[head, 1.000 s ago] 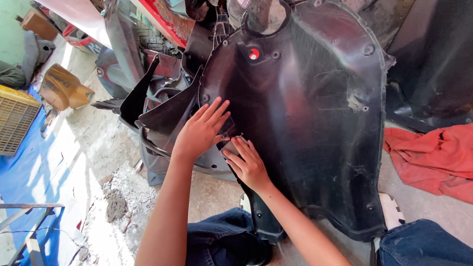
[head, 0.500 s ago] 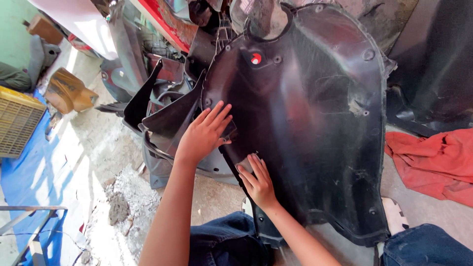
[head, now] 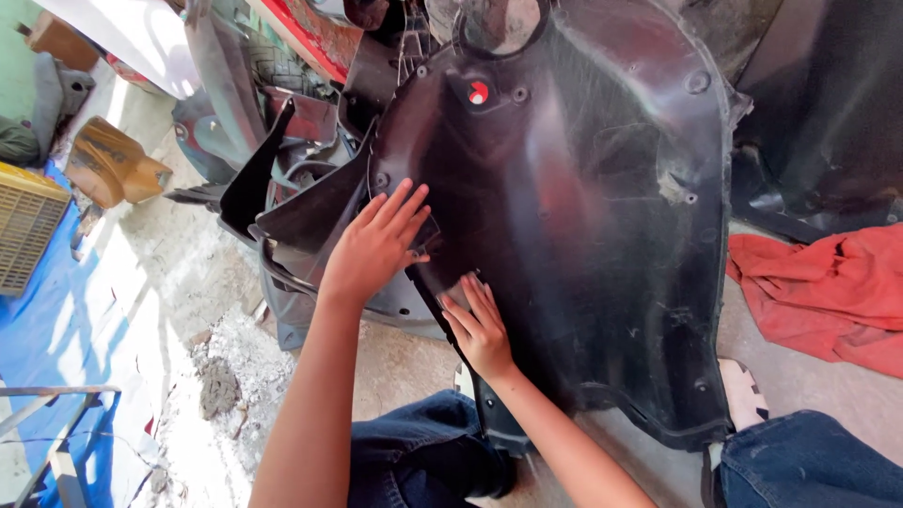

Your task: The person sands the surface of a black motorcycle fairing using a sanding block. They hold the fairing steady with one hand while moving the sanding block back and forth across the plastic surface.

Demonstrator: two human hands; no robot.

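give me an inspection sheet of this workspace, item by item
surface: rough concrete floor, dusty, with a patch of grey rubble.
job's things: large black plastic panel, with a small red spot near its top.
clutter: red cloth at right; brown piece, yellow crate and blue sheet at left.
grippers: left hand flat on the panel's edge, fingers spread; right hand flat just below it; neither grasps.
cables: nothing seen.
surroundings: more black and red body parts behind; the person's jeans at bottom.

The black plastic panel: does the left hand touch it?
Touching. In the head view the left hand lies flat, fingers spread, on the black plastic panel, with no gap visible.
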